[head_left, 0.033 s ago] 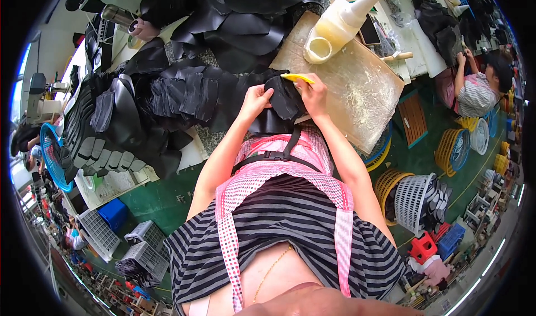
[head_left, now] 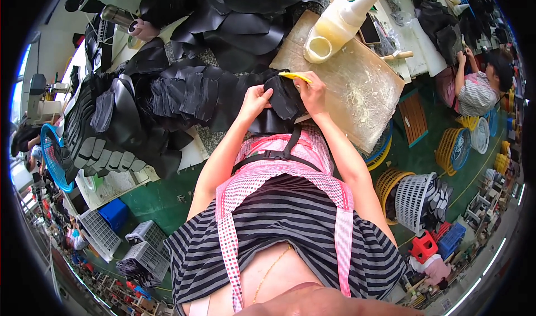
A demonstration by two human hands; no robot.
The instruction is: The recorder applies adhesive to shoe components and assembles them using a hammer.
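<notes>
My right hand (head_left: 312,92) is closed on a flat yellow tool (head_left: 295,76), which looks like a scraper. The tool lies over the far edge of a black leather piece (head_left: 283,99), whose near side folds down between my hands. My left hand (head_left: 257,101) pinches the left edge of this piece with thumb and fingers. More black leather pieces (head_left: 190,95) lie overlapped in a row to the left of my left hand. A glue-smeared board (head_left: 363,92) is to the right of my right hand, and a translucent squeeze bottle (head_left: 335,28) with a pale nozzle lies tilted on it.
Large black leather sheets (head_left: 240,28) are heaped at the far side of the table. A steel flask (head_left: 114,14) is at the far left. On the green floor at right are a yellow basket (head_left: 451,148) and a white basket (head_left: 412,201). Another person (head_left: 480,87) works at far right.
The yellow tool and my right fingers have shifted very slightly left and away from me. My left hand and the leather piece look the same.
</notes>
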